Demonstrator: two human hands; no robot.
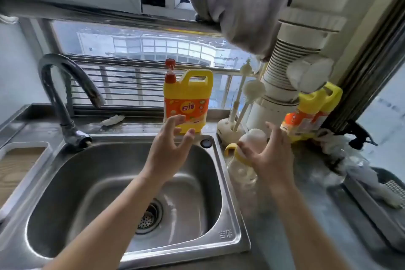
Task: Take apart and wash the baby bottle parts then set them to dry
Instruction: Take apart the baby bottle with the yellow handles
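Observation:
A clear baby bottle [242, 170] with a yellow handled collar and a cloudy cap stands on the steel counter, just right of the sink [228, 221]. My right hand [270, 155] hovers right beside it, fingers spread and loosely bent near the collar; whether they touch it I cannot tell. My left hand [169, 151] floats over the back of the sink bowl, fingers spread, holding nothing. Two white bottle brushes [245, 98] stand in a holder behind the bottle.
A yellow dish-soap jug [186, 103] stands behind the sink, a second jug [311, 114] at the right by a white ribbed pipe. The curved tap [65, 98] is at the back left. A grey drying rack [377, 204] sits at the right edge.

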